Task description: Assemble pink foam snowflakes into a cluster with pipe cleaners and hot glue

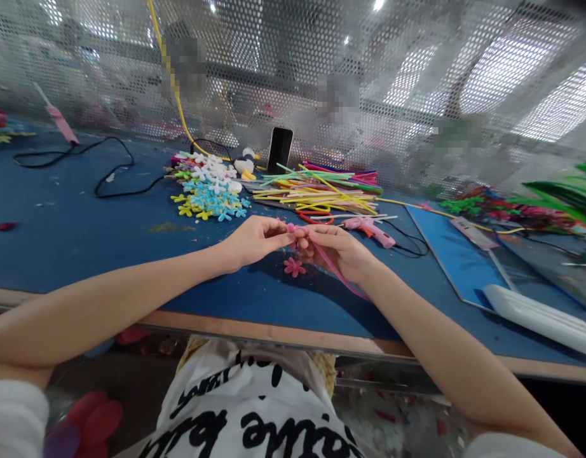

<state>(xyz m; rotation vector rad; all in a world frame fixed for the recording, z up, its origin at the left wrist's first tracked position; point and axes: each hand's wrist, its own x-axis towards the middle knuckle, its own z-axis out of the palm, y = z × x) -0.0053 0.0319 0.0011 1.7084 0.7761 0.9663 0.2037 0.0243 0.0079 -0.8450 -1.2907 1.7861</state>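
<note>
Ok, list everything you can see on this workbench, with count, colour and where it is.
pink stem: one, pink, held by both hands
pink flower: one, pink, on mat below the hands
flower pile: many, mixed colours, centre back
stick bundle: many, mixed colours, right of the pile
glue gun: one, pink, right of the hands
phone: one, black, upright at the mesh
mat: one, blue, covering the bench
left hand: pinching stem tip
right hand: gripping stem
</note>
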